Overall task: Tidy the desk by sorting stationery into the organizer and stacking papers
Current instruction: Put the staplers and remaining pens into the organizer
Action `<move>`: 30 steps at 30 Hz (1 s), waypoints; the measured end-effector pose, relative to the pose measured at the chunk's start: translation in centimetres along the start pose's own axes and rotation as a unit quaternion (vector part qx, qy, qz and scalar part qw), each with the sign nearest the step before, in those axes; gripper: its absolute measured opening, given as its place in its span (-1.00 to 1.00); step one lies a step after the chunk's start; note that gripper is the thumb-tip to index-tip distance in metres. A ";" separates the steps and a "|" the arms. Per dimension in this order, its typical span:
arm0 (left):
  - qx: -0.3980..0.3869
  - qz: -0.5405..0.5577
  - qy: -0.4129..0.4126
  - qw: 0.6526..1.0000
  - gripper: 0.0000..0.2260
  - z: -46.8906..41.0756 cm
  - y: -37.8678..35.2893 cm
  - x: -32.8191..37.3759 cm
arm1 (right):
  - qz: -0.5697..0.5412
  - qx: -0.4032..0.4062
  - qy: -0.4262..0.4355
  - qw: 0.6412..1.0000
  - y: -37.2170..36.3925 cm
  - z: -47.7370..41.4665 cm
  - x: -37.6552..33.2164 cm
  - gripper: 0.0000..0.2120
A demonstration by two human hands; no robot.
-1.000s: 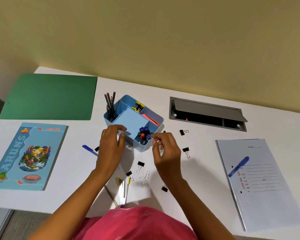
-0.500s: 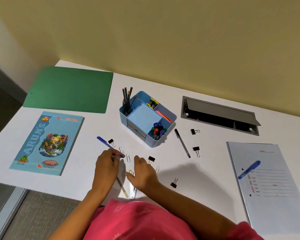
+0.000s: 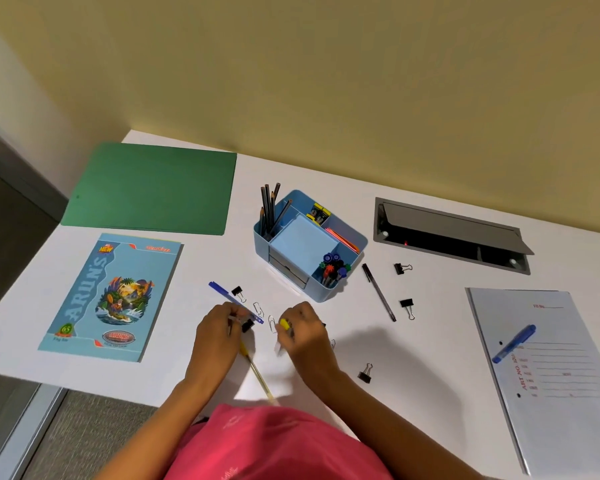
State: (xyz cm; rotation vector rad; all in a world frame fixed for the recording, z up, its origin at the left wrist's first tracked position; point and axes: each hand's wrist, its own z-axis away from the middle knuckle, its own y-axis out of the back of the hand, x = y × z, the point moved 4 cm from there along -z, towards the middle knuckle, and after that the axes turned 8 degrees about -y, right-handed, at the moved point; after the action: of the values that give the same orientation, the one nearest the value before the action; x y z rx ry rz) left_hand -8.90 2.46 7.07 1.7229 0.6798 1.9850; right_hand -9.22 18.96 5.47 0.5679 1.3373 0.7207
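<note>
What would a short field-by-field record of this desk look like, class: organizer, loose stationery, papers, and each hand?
organizer: light blue plastic desk organizer, upright, pencils and markers inside
loose pens: black pen right of organizer; blue pen by left hand
loose clips: black binder clips scattered
papers: green folder, blue notebook, white form sheet, unstacked
left hand: gripping small black item
right hand: holding yellow-tipped item

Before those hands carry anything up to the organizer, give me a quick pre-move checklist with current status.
1. Left hand grip on the black binder clip: ok, closed on it.
2. Right hand grip on the yellow-tipped pen: ok, though partly hidden.
3. Path to the blue organizer: ok, only paper clips between.
4. Free room in the marker compartment: cannot tell.
5. Loose stationery left: not ok, black pen and clips remain.
</note>
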 end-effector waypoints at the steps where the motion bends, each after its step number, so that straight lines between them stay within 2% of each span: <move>1: -0.002 0.013 -0.007 1.000 -0.75 -0.3 0.2 0.7 | -0.025 0.016 0.009 1.000 1.1 -0.1 -0.7 -0.79; 3: 0.001 0.054 -0.006 0.999 -0.75 -1.0 0.7 1.9 | -0.085 0.051 0.026 0.995 3.4 -0.4 -2.3 -0.75; 5: 0.006 0.088 0.004 0.996 -0.74 -1.8 1.3 2.5 | -0.141 0.104 0.051 0.983 5.7 -0.8 -3.5 -0.85; 8: 0.001 0.085 -0.014 0.996 -0.72 -3.4 1.9 3.1 | -0.154 0.202 0.084 0.964 9.1 -1.7 -5.1 -0.88; 10: -0.022 0.070 -0.051 0.996 -0.72 -4.4 1.8 3.9 | -0.161 0.256 0.080 0.950 11.1 -2.8 -5.9 -0.88; 14: -0.073 0.032 -0.180 0.980 -0.67 -6.4 0.0 7.4 | -0.159 0.327 0.044 0.931 13.9 -6.3 -6.2 -0.90; 18: -0.119 0.017 -0.195 0.974 -0.56 -9.1 -2.8 9.8 | -0.174 0.328 0.038 0.928 14.7 -10.6 -5.9 -0.90; 23: -0.144 0.036 -0.073 0.986 -0.52 -12.8 -5.1 11.2 | -0.154 0.279 0.043 0.947 13.3 -16.5 -5.3 -0.89; 27: -0.126 0.045 -0.047 0.990 -0.49 -15.2 -5.7 11.9 | -0.138 0.237 0.056 0.960 12.2 -19.7 -4.9 -0.89; 30: -0.099 0.047 -0.042 0.993 -0.53 -16.7 -5.9 12.3 | -0.156 0.233 0.051 0.958 12.4 -20.9 -4.5 -0.89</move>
State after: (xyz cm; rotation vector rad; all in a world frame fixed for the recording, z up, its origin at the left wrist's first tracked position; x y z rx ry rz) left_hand -27.22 13.12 11.25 1.7345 0.3664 1.9557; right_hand -31.96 23.07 14.31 0.6758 1.6614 0.1715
